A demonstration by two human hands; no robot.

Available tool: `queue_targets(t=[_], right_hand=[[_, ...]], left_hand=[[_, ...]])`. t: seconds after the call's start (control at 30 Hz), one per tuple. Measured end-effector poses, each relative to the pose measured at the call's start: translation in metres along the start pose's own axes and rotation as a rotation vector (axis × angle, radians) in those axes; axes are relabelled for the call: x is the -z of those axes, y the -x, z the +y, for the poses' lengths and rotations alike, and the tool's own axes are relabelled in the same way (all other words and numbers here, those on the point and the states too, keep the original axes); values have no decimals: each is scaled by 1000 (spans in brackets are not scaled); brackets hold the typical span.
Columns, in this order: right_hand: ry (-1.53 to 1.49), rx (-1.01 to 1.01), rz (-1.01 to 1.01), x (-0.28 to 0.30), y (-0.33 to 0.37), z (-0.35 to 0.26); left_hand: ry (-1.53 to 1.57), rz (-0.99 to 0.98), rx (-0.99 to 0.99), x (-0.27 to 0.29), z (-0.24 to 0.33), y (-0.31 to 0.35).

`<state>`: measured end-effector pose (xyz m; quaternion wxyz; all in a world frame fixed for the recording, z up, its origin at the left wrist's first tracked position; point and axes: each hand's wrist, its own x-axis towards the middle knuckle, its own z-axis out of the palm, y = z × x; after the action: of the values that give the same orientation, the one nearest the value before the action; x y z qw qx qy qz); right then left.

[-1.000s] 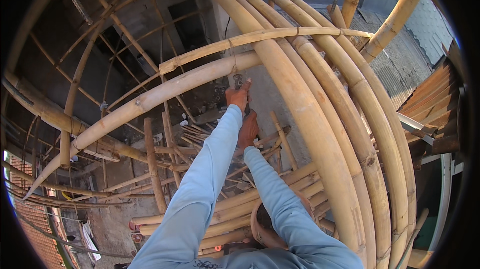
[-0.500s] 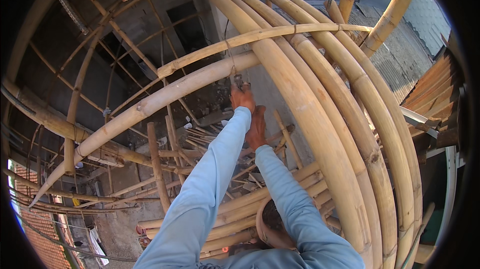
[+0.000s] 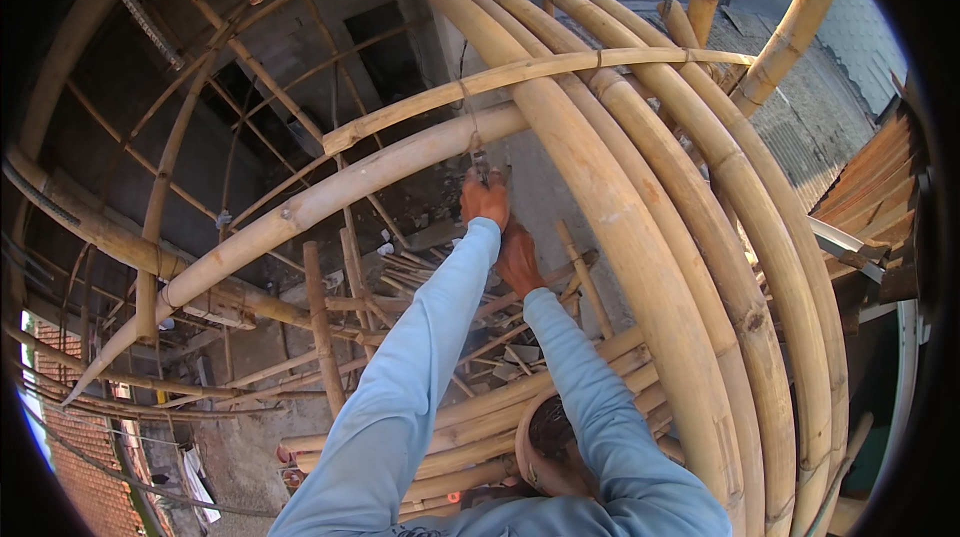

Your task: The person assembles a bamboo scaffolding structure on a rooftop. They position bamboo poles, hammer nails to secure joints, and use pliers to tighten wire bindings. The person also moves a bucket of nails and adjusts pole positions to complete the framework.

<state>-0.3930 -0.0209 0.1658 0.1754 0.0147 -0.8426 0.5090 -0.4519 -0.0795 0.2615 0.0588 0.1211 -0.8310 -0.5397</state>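
My left hand (image 3: 485, 200) is closed around a small dark metal tool (image 3: 481, 165) that looks like pincers, its top end pointing up. The tool is just under a thin wire tie (image 3: 474, 127), which hangs at the right end of a long bamboo pole (image 3: 330, 195) and reaches up to a split bamboo strip (image 3: 440, 97). My right hand (image 3: 518, 263) sits right below and behind the left one. Its fingers are mostly hidden, so what they hold does not show. Both arms stretch forward in light blue sleeves.
Several thick bamboo poles (image 3: 640, 227) run along my right. More poles (image 3: 480, 427) lie below my arms, beside a rounded dark and tan shape (image 3: 550, 437) I cannot make out. Bamboo scaffolding (image 3: 165, 177) fills the left side. Rubble and sticks lie far below. A rusty corrugated sheet (image 3: 870, 177) is at right.
The whole scene has shifted slightly right in view. Both hands sit a little lower against the bamboo, and more of the metal tool shows above my left hand.
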Motion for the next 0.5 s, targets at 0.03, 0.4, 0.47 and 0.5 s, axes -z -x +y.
queue_targets(t=[0.03, 0.4, 0.47, 0.5], right_hand=[[4, 11, 30, -1, 1, 5], [357, -143, 192, -17, 29, -16], [133, -256, -47, -12, 28, -26], [-305, -198, -141, -2, 21, -12]], left_hand=[[-8, -11, 21, -1, 5, 3], [515, -309, 113, -9, -25, -21], [559, -488, 101, 11, -48, -44], [643, -652, 153, 11, -52, -49]])
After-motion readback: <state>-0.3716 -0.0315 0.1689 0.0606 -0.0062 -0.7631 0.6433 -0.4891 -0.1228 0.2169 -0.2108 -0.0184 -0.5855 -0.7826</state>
